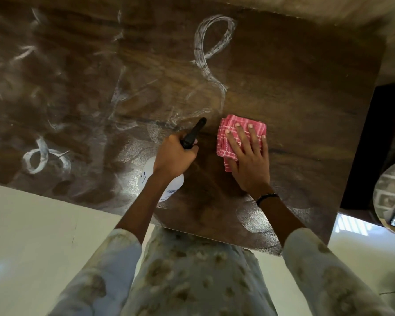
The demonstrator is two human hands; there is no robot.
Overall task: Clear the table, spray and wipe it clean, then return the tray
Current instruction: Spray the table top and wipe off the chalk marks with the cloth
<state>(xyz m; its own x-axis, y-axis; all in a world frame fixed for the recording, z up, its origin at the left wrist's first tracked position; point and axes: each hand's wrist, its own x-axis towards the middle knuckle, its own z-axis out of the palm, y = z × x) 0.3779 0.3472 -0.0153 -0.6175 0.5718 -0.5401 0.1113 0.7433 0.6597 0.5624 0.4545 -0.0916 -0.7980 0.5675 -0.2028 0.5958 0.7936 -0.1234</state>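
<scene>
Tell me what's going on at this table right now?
A person is cleaning a wooden table. The left hand grips a white spray bottle by its black head, nozzle pointing out over the tabletop. The right hand presses flat on a folded red checked cloth beside it. White smears and loops cover much of the surface, so wiping is not finished. A round tray sits off to the right, beyond the table's edge.
</scene>
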